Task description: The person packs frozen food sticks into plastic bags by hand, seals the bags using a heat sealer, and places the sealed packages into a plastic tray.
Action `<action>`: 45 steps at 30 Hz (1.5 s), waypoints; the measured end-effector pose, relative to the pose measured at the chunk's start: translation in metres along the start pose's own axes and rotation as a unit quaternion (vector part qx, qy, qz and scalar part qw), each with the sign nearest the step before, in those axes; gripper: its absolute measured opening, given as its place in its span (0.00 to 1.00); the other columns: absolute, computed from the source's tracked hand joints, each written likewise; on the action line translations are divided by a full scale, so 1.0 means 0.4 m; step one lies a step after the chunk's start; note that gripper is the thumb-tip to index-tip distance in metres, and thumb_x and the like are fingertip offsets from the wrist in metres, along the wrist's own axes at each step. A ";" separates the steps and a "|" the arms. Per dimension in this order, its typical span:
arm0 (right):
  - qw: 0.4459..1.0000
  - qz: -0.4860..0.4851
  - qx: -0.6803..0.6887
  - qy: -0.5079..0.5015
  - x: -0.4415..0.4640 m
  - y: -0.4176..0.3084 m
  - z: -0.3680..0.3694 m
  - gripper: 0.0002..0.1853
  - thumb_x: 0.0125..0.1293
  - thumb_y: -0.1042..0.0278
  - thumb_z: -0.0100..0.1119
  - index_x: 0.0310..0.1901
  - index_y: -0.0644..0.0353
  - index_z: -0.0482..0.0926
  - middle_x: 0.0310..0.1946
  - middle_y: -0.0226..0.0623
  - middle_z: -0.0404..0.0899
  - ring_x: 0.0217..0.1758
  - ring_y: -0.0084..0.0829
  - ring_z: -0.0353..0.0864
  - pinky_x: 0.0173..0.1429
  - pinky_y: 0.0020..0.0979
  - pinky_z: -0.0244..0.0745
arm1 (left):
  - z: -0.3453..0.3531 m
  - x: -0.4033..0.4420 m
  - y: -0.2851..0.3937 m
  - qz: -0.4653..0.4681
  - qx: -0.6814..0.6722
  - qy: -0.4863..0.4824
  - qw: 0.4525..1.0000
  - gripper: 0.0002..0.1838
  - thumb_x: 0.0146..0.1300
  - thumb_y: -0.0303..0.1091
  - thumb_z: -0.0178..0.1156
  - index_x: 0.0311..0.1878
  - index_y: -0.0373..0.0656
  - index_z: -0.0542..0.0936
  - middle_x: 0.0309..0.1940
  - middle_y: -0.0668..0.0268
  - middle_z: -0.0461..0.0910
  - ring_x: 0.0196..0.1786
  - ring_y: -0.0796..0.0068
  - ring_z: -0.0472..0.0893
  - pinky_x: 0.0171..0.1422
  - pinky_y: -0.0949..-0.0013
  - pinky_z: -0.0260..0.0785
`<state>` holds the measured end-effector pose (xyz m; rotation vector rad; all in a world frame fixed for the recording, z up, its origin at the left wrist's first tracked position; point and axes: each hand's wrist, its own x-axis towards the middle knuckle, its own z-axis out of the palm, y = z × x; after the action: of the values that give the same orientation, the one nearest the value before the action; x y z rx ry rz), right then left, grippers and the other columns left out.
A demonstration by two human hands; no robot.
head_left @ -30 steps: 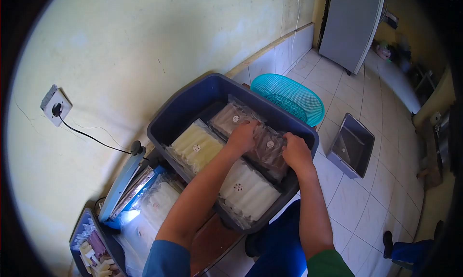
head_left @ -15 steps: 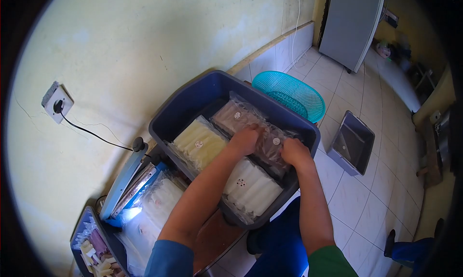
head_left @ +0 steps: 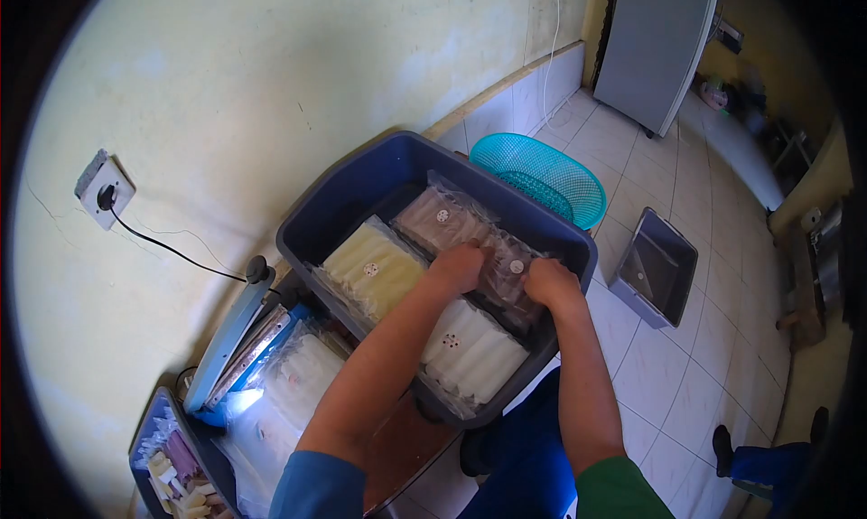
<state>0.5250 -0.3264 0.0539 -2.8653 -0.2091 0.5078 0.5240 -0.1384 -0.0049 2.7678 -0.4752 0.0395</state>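
Note:
A dark grey plastic tub (head_left: 348,189) holds several clear plastic packs of stick-shaped pieces. My left hand (head_left: 462,266) is closed at the left end of a brown pack (head_left: 511,264), and my right hand (head_left: 551,282) is closed at its right end. Some fingertips are hidden against the plastic. Beside it in the tub lie a second brown pack (head_left: 442,214), a pale yellow pack (head_left: 372,268) and a white pack (head_left: 476,349). Each bears a small round white sticker.
Left of the tub stand a blue sealing machine (head_left: 226,338), more white packs (head_left: 293,374) and a bin of loose sticks (head_left: 185,483). A turquoise basket (head_left: 578,180) and a grey bin (head_left: 664,266) sit to the right. Another person's leg (head_left: 768,465) shows at lower right.
My left hand has shifted slightly down and toward me along the brown pack. My right hand stays at the pack's right end. The packs lie as before.

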 end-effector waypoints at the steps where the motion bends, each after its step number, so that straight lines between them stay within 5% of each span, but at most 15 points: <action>1: 1.000 0.002 0.002 0.019 0.002 0.001 0.004 0.18 0.64 0.58 0.57 0.48 0.64 0.81 0.50 0.53 0.80 0.56 0.52 0.78 0.59 0.47 0.73 | -0.006 -0.002 0.006 0.000 0.000 0.001 1.000 0.18 0.57 0.29 0.57 0.52 0.44 0.77 0.46 0.52 0.78 0.51 0.53 0.80 0.53 0.56 0.74; 4: 0.999 0.010 0.019 0.039 0.000 -0.005 -0.005 0.17 0.62 0.65 0.53 0.49 0.64 0.81 0.51 0.55 0.79 0.56 0.52 0.78 0.60 0.47 0.73 | -0.018 -0.002 0.018 -0.016 0.039 -0.008 0.999 0.25 0.53 0.27 0.59 0.58 0.46 0.75 0.46 0.54 0.78 0.48 0.50 0.80 0.51 0.55 0.74; 6: 0.998 0.017 0.036 0.040 0.002 0.000 -0.005 0.18 0.60 0.71 0.51 0.50 0.64 0.81 0.52 0.56 0.78 0.57 0.52 0.78 0.61 0.48 0.72 | -0.026 -0.002 0.024 -0.024 0.053 -0.003 0.998 0.16 0.53 0.29 0.60 0.48 0.42 0.77 0.42 0.54 0.80 0.48 0.51 0.81 0.51 0.56 0.75; 9: 0.979 -0.044 0.080 0.180 0.020 0.027 0.013 0.16 0.58 0.71 0.53 0.47 0.65 0.82 0.49 0.56 0.80 0.53 0.51 0.80 0.58 0.47 0.74 | -0.052 0.002 0.023 -0.017 0.050 -0.037 0.998 0.20 0.50 0.30 0.63 0.49 0.43 0.76 0.40 0.54 0.81 0.47 0.51 0.81 0.50 0.56 0.75; 11: 0.979 -0.166 0.115 0.037 0.025 0.035 0.015 0.15 0.57 0.69 0.56 0.42 0.68 0.83 0.44 0.57 0.81 0.49 0.49 0.82 0.55 0.45 0.75 | -0.059 -0.001 0.031 -0.024 0.038 -0.010 0.999 0.19 0.48 0.31 0.64 0.46 0.42 0.78 0.39 0.53 0.81 0.46 0.50 0.81 0.49 0.55 0.75; 13: 0.978 -0.181 0.090 -0.058 -0.004 0.014 0.002 0.14 0.56 0.69 0.57 0.41 0.68 0.83 0.43 0.57 0.82 0.48 0.48 0.83 0.54 0.44 0.75 | -0.056 -0.001 0.026 -0.031 0.025 0.016 0.999 0.18 0.47 0.31 0.65 0.44 0.42 0.80 0.38 0.52 0.82 0.44 0.50 0.82 0.49 0.55 0.75; 14: 0.967 -0.192 0.063 -0.154 -0.015 0.006 -0.001 0.14 0.55 0.68 0.58 0.40 0.69 0.84 0.41 0.56 0.82 0.48 0.47 0.83 0.54 0.43 0.75 | -0.053 0.001 0.018 -0.015 -0.013 -0.054 0.998 0.15 0.48 0.32 0.64 0.41 0.41 0.81 0.38 0.51 0.82 0.44 0.51 0.82 0.49 0.54 0.75; 15: 0.967 -0.193 0.065 -0.154 -0.011 0.006 0.009 0.14 0.55 0.68 0.58 0.40 0.69 0.84 0.41 0.56 0.82 0.48 0.47 0.83 0.54 0.43 0.75 | -0.048 0.004 0.012 0.002 -0.051 -0.123 0.991 0.12 0.48 0.32 0.63 0.38 0.40 0.83 0.38 0.51 0.83 0.44 0.51 0.82 0.49 0.54 0.75; 27: 0.974 -0.180 -0.031 -0.135 0.001 0.014 0.029 0.17 0.59 0.59 0.60 0.40 0.66 0.84 0.41 0.55 0.83 0.47 0.49 0.83 0.53 0.43 0.75 | -0.043 -0.013 0.022 -0.049 0.024 -0.091 0.994 0.10 0.54 0.35 0.61 0.37 0.42 0.84 0.39 0.52 0.83 0.44 0.52 0.82 0.50 0.55 0.74; 30: 0.981 -0.160 -0.010 -0.108 -0.008 0.005 0.017 0.19 0.58 0.59 0.61 0.42 0.69 0.83 0.45 0.56 0.81 0.50 0.50 0.82 0.55 0.43 0.75 | -0.085 -0.039 0.029 -0.067 -0.018 -0.055 0.996 0.12 0.56 0.39 0.62 0.38 0.42 0.84 0.38 0.54 0.83 0.44 0.53 0.82 0.49 0.56 0.74; 33: 0.989 -0.132 0.049 -0.042 -0.018 -0.016 0.019 0.15 0.59 0.58 0.62 0.36 0.64 0.85 0.36 0.52 0.84 0.43 0.46 0.84 0.49 0.44 0.76 | -0.141 -0.105 0.032 -0.064 -0.078 -0.017 0.995 0.09 0.58 0.36 0.61 0.41 0.46 0.83 0.37 0.56 0.83 0.45 0.54 0.81 0.50 0.57 0.72; 35: 0.981 -0.169 0.067 0.061 -0.047 -0.045 0.010 0.14 0.59 0.59 0.62 0.33 0.63 0.84 0.33 0.50 0.83 0.40 0.46 0.84 0.46 0.44 0.76 | -0.168 -0.170 0.029 -0.034 -0.083 0.051 0.995 0.09 0.58 0.35 0.62 0.41 0.45 0.82 0.38 0.56 0.83 0.46 0.55 0.80 0.51 0.58 0.72; 39: 0.961 -0.220 0.120 0.114 -0.112 -0.130 -0.008 0.14 0.61 0.60 0.59 0.34 0.63 0.85 0.32 0.52 0.82 0.40 0.51 0.82 0.48 0.47 0.76 | -0.210 -0.335 0.037 0.012 -0.077 0.208 0.975 0.08 0.58 0.32 0.63 0.41 0.42 0.81 0.37 0.55 0.82 0.45 0.53 0.79 0.51 0.56 0.72; 45: 0.878 -0.375 0.202 0.219 -0.234 -0.268 0.042 0.12 0.61 0.62 0.57 0.27 0.61 0.80 0.25 0.48 0.80 0.31 0.50 0.81 0.37 0.48 0.75 | -0.246 -0.623 0.071 -0.096 -0.113 0.219 0.964 0.07 0.57 0.30 0.64 0.39 0.42 0.82 0.37 0.55 0.82 0.46 0.53 0.79 0.51 0.57 0.71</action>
<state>0.4213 -0.2362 0.0945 -2.1624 -0.9438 -0.2277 0.2822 -0.0521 0.0766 2.4632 -0.0866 0.5071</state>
